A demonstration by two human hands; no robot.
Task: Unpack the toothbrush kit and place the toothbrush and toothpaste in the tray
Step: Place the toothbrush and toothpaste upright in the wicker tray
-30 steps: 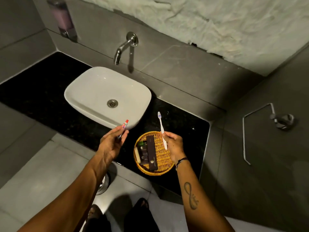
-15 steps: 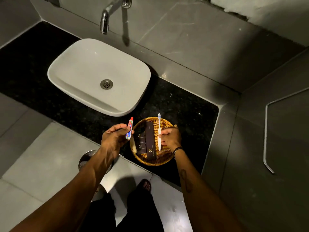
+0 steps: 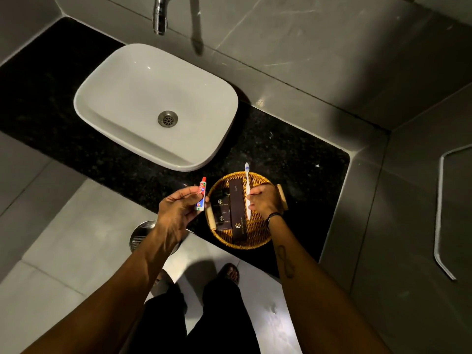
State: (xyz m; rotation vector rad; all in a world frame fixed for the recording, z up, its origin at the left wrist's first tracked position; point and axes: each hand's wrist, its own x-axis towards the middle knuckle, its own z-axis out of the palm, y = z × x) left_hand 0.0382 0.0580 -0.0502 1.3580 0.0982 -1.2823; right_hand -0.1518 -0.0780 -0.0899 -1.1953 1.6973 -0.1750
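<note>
1. Tap [image 3: 159,17] cut off at top edge; print on the boxes too small to read.
2. Tray [image 3: 258,240], woven, round, on black table [image 3: 293,154] right of basin [image 3: 155,103]: 3 dark boxes in it – 1 long box [image 3: 237,213], 2 short boxes [image 3: 221,213] beside it.
3. Left hand [image 3: 176,210] pinches 1 toothpaste [image 3: 201,194] upright, just left of tray.
4. Right hand [image 3: 265,200] closed on 1 toothbrush [image 3: 247,185] over tray, head past far rim.

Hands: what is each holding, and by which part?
Left hand pinches the toothpaste by its lower end. Right hand grips the toothbrush along its handle, over the tray.
</note>
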